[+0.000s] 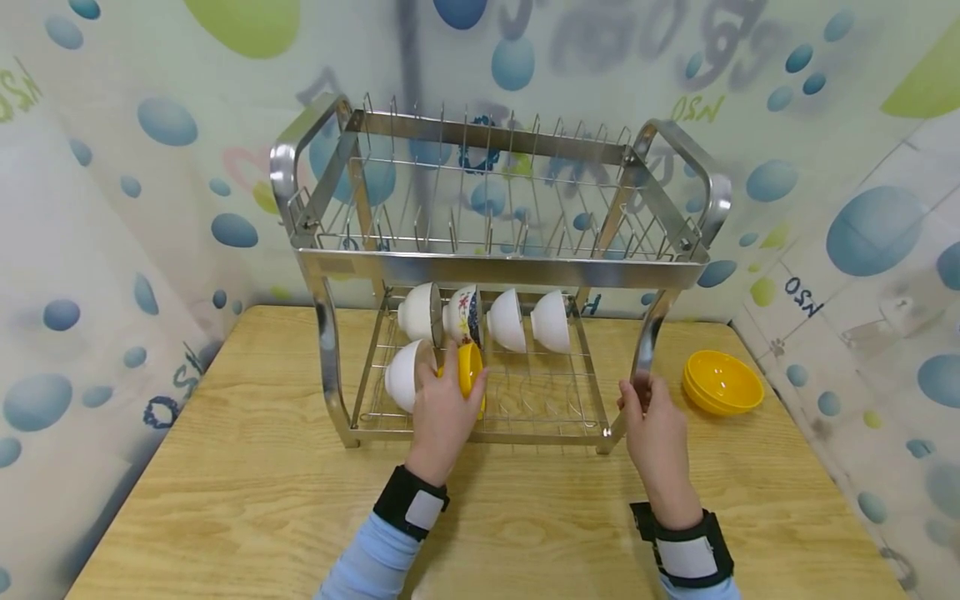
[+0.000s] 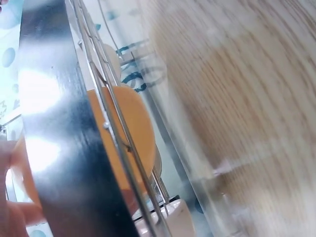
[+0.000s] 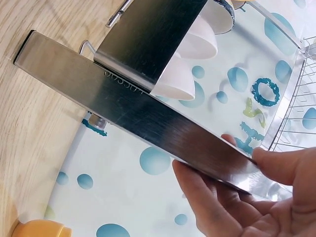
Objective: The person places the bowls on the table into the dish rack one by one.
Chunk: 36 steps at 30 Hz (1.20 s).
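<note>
A two-tier metal dish rack [image 1: 480, 268] stands on the wooden table. My left hand [image 1: 444, 412] reaches onto its lower tier and holds a yellow bowl [image 1: 471, 367] on edge, beside a larger white bowl [image 1: 402, 377] at the front left. In the left wrist view, the yellow bowl [image 2: 131, 131] shows behind the wires and front rail of the rack. My right hand [image 1: 660, 433] grips the front right leg [image 1: 649, 333] of the rack. Thumb and fingers lie on either side of that leg [image 3: 143, 118] in the right wrist view.
Behind the yellow bowl, a row holds a white bowl [image 1: 417, 312], a flower-patterned bowl [image 1: 456, 317] and two more white bowls [image 1: 551, 323]. Stacked yellow bowls [image 1: 723, 379] sit on the table right of the rack. The upper tier [image 1: 431, 265] overhangs the lower one.
</note>
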### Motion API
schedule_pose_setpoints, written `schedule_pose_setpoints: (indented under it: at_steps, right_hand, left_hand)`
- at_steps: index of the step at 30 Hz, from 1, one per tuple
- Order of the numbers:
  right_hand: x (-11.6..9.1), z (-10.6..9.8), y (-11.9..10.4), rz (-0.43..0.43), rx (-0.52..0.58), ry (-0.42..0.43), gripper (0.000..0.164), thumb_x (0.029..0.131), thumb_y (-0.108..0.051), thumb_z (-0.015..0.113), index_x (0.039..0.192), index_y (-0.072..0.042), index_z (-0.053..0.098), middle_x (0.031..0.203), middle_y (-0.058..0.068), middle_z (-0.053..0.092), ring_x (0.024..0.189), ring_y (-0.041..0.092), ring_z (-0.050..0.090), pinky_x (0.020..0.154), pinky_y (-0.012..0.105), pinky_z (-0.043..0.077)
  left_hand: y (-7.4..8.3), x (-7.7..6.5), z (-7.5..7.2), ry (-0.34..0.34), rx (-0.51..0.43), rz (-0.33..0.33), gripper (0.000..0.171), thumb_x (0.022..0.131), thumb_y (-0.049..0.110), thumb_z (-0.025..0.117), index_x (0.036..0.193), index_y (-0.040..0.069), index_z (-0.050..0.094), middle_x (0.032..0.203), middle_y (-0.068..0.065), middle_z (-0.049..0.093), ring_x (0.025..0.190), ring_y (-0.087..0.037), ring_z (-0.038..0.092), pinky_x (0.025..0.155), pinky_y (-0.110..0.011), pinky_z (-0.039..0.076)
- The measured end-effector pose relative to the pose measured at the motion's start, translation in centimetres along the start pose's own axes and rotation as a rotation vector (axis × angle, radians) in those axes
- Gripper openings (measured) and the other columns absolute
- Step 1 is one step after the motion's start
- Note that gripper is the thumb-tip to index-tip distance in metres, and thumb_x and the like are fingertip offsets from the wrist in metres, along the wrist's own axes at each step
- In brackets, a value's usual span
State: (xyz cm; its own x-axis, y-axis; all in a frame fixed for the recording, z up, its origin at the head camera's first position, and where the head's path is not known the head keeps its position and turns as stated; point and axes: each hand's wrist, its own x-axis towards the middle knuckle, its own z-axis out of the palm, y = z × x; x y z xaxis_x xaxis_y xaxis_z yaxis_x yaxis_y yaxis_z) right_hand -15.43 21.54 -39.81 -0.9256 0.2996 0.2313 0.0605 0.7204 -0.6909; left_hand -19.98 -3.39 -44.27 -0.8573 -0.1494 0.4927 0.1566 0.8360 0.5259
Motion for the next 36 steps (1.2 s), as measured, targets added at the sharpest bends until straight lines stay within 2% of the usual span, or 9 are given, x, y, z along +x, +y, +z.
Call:
schedule_pose_setpoints:
  at_steps: [3, 7, 12, 14, 19, 24, 27, 31, 36]
  right_hand:
    - [0.0, 0.0, 0.0, -0.002, 0.000, 0.001, 0.036, 0.099, -0.032, 0.047, 0.117, -0.001, 0.051, 0.089, 0.014, 0.066, 0.077, 0.025, 0.060, 0.050, 0.021, 0.042]
    - [0.0, 0.0, 0.0, -0.009, 0.000, 0.005, 0.036, 0.099, -0.032, 0.047, 0.117, 0.000, 0.051, 0.089, 0.014, 0.066, 0.077, 0.025, 0.060, 0.050, 0.021, 0.042]
    - [0.0, 0.0, 0.0, -0.003, 0.000, 0.002, 0.037, 0.099, -0.033, 0.047, 0.117, 0.000, 0.050, 0.090, 0.014, 0.066, 0.078, 0.025, 0.060, 0.052, 0.021, 0.043]
    - [0.0, 0.0, 0.0, 0.000, -0.001, 0.001, 0.038, 0.099, -0.033, 0.047, 0.118, 0.000, 0.050, 0.090, 0.014, 0.065, 0.079, 0.025, 0.060, 0.053, 0.021, 0.044]
    - [0.0, 0.0, 0.0, 0.003, 0.001, 0.002, 0.038, 0.099, -0.033, 0.047, 0.118, 0.000, 0.050, 0.090, 0.013, 0.065, 0.079, 0.025, 0.060, 0.053, 0.021, 0.044]
    - [-0.1, 0.0, 0.0, 0.003, 0.009, 0.002, 0.040, 0.100, -0.035, 0.045, 0.120, -0.001, 0.049, 0.090, 0.013, 0.065, 0.078, 0.025, 0.059, 0.052, 0.022, 0.043]
    - [-0.1, 0.0, 0.0, 0.001, 0.008, 0.006, 0.042, 0.100, -0.036, 0.043, 0.121, 0.000, 0.048, 0.091, 0.014, 0.066, 0.078, 0.025, 0.060, 0.053, 0.022, 0.043]
    - [0.0, 0.0, 0.0, 0.018, 0.019, -0.001, 0.047, 0.101, -0.041, 0.037, 0.124, -0.001, 0.046, 0.093, 0.015, 0.066, 0.076, 0.025, 0.059, 0.053, 0.023, 0.043]
    - [0.0, -0.2, -0.1, 0.061, 0.057, -0.002, 0.055, 0.101, -0.047, 0.029, 0.130, -0.002, 0.043, 0.101, 0.018, 0.065, 0.077, 0.028, 0.057, 0.058, 0.030, 0.046]
  left_hand:
    - [0.0, 0.0, 0.0, -0.035, -0.003, -0.018, 0.068, 0.087, 0.048, 0.063, 0.136, 0.004, 0.048, 0.139, -0.037, 0.034, 0.084, -0.043, 0.063, 0.053, -0.041, 0.057]
    - [0.1, 0.0, -0.2, -0.083, -0.009, -0.042, 0.073, 0.086, 0.053, 0.061, 0.137, 0.003, 0.046, 0.136, -0.037, 0.036, 0.080, -0.042, 0.064, 0.054, -0.040, 0.057]
    - [0.1, 0.0, -0.3, -0.110, -0.028, -0.044, 0.080, 0.083, 0.053, 0.065, 0.138, -0.001, 0.043, 0.137, -0.038, 0.033, 0.090, -0.047, 0.062, 0.062, -0.044, 0.058]
    - [0.2, 0.0, -0.4, -0.117, -0.033, -0.047, 0.083, 0.081, 0.052, 0.068, 0.139, -0.001, 0.041, 0.142, -0.038, 0.028, 0.095, -0.050, 0.061, 0.064, -0.045, 0.057]
    - [0.3, 0.0, -0.5, -0.119, -0.022, -0.044, 0.082, 0.082, 0.050, 0.068, 0.139, -0.002, 0.040, 0.143, -0.037, 0.027, 0.099, -0.050, 0.059, 0.064, -0.045, 0.057]
    - [0.5, 0.0, -0.8, -0.106, -0.008, -0.027, 0.076, 0.085, 0.048, 0.066, 0.137, -0.003, 0.043, 0.141, -0.036, 0.030, 0.117, -0.048, 0.048, 0.075, -0.046, 0.056]
    - [0.6, 0.0, -1.0, -0.106, -0.003, -0.019, 0.073, 0.086, 0.047, 0.064, 0.134, -0.005, 0.045, 0.138, -0.037, 0.032, 0.117, -0.047, 0.046, 0.079, -0.046, 0.056]
    - [0.7, 0.0, -1.1, -0.076, 0.004, 0.026, 0.066, 0.089, 0.044, 0.062, 0.130, -0.006, 0.048, 0.133, -0.037, 0.035, 0.117, -0.046, 0.044, 0.083, -0.046, 0.054]
    - [0.6, 0.1, -1.2, -0.010, 0.038, 0.164, 0.051, 0.092, 0.035, 0.061, 0.123, -0.005, 0.054, 0.123, -0.029, 0.047, 0.116, -0.042, 0.044, 0.100, -0.050, 0.042]
